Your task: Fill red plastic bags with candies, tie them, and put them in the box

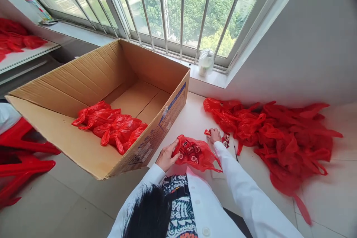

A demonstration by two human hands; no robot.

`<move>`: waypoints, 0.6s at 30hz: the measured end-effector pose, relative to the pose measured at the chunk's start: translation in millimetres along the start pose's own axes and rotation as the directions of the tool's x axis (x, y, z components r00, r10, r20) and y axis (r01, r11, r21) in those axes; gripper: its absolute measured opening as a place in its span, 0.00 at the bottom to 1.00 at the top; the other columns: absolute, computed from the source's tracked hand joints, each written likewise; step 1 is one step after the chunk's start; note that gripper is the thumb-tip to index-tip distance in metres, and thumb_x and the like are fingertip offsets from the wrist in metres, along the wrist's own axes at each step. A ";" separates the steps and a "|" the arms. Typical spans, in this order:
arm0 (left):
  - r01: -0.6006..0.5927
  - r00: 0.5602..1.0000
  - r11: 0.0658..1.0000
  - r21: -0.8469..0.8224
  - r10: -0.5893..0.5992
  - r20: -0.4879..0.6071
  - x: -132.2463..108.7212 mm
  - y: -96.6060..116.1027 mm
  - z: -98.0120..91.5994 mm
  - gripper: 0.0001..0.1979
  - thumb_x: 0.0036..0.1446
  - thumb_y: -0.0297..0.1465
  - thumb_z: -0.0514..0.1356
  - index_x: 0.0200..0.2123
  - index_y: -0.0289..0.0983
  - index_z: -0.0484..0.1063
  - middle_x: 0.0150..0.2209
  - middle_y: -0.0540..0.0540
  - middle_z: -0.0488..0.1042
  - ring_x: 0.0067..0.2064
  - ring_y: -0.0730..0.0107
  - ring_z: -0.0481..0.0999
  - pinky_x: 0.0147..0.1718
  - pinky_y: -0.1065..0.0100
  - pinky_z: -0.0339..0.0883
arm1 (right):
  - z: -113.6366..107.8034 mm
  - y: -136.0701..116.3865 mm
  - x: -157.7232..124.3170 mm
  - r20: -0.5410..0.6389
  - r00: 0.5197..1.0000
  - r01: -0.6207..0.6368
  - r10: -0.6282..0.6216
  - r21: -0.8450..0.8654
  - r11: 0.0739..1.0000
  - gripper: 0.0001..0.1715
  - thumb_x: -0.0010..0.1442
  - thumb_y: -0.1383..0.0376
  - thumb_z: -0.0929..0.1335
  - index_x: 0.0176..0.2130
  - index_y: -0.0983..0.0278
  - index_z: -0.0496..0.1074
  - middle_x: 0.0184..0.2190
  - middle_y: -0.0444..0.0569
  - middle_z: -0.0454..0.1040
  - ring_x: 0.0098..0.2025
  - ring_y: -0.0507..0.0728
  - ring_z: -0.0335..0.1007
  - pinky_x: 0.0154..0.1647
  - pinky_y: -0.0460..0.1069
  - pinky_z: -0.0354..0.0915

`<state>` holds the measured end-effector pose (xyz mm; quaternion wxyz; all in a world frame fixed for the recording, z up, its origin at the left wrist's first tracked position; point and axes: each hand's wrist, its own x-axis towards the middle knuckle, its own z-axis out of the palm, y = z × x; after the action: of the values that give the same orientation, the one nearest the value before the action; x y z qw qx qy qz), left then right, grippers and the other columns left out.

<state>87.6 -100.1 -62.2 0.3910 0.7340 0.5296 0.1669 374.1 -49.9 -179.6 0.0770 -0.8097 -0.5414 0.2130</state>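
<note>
My left hand (pixel 166 156) grips the left rim of a thin red plastic bag (pixel 206 148), fingers closed on the film. Inside the bag lie several small dark-red packets (pixel 191 151) with pale printed characters. Just beyond the bag, my right hand (pixel 215 136) is closed around a small red packet (pixel 207 132), whose end sticks out to the left. More printed packets (pixel 225 140) lie on the white tabletop (pixel 195 113) against the right side of that hand. A thin dark pen-like stick (pixel 236 152) rests near my right forearm.
A large open cardboard box (pixel 92 74) stands to the left, with several filled, knotted red bags (pixel 117 126) in it. Loose red bags (pixel 290 141) are heaped on the right by the wall. A clear plastic bag (pixel 206 62) stands on the windowsill. Red stools (pixel 25 156) are at far left.
</note>
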 end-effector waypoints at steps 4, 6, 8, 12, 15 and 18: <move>-0.014 1.000 0.999 -0.040 0.014 0.004 -0.1 2.0 3.6 0.28 0.48 0.26 0.57 0.55 0.37 0.64 0.57 0.44 0.66 0.57 0.62 0.67 0.58 0.59 0.59 | 2.7 5.6 -6.8 -0.030 0.999 -0.020 0.021 0.043 0.999 0.11 0.51 0.64 0.67 0.37 0.66 0.67 0.35 0.53 0.71 0.36 0.55 0.64 0.34 0.47 0.56; -0.020 1.000 0.999 -0.029 0.020 0.005 0.6 3.7 4.6 0.27 0.49 0.26 0.57 0.55 0.38 0.64 0.57 0.44 0.66 0.57 0.63 0.66 0.58 0.60 0.59 | -12.3 10.9 -13.5 -0.068 0.996 -0.053 0.061 0.122 0.991 0.12 0.53 0.62 0.66 0.37 0.65 0.65 0.34 0.51 0.72 0.35 0.55 0.65 0.35 0.48 0.57; -0.035 0.999 0.999 -0.007 0.035 0.008 1.9 5.0 5.1 0.26 0.49 0.26 0.56 0.55 0.38 0.65 0.56 0.44 0.67 0.57 0.63 0.66 0.57 0.61 0.60 | -33.7 15.3 -30.2 -0.057 0.996 -0.041 0.068 0.379 0.924 0.14 0.53 0.60 0.66 0.38 0.65 0.64 0.33 0.50 0.73 0.34 0.54 0.67 0.36 0.48 0.60; -0.082 0.997 0.996 0.023 0.081 0.017 4.8 3.6 5.3 0.26 0.50 0.27 0.56 0.55 0.38 0.64 0.56 0.44 0.68 0.57 0.61 0.67 0.57 0.60 0.60 | -68.2 5.5 -91.5 0.123 0.968 0.025 -0.219 0.820 0.572 0.20 0.51 0.56 0.68 0.41 0.63 0.63 0.35 0.48 0.74 0.34 0.54 0.69 0.35 0.48 0.64; -0.118 0.992 0.992 0.035 0.117 0.038 5.3 0.2 4.2 0.27 0.49 0.27 0.57 0.56 0.37 0.63 0.56 0.42 0.67 0.57 0.61 0.67 0.58 0.59 0.59 | -65.2 -23.4 -130.6 0.116 0.949 0.108 -0.295 0.756 0.646 0.14 0.52 0.59 0.68 0.38 0.62 0.66 0.33 0.46 0.74 0.34 0.55 0.69 0.35 0.48 0.64; -0.131 0.989 0.990 0.052 0.127 0.069 3.2 -1.6 1.5 0.29 0.48 0.25 0.57 0.56 0.36 0.63 0.57 0.41 0.66 0.58 0.61 0.66 0.58 0.58 0.59 | -38.2 -55.1 -140.9 0.101 0.952 0.198 -0.288 0.513 0.835 0.10 0.55 0.64 0.65 0.40 0.61 0.68 0.36 0.46 0.75 0.37 0.55 0.69 0.38 0.48 0.62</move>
<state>88.8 -97.6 -64.9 0.3757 0.7826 0.4724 0.1525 298.4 -151.9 -88.9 0.2616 -0.6650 -0.5714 0.4034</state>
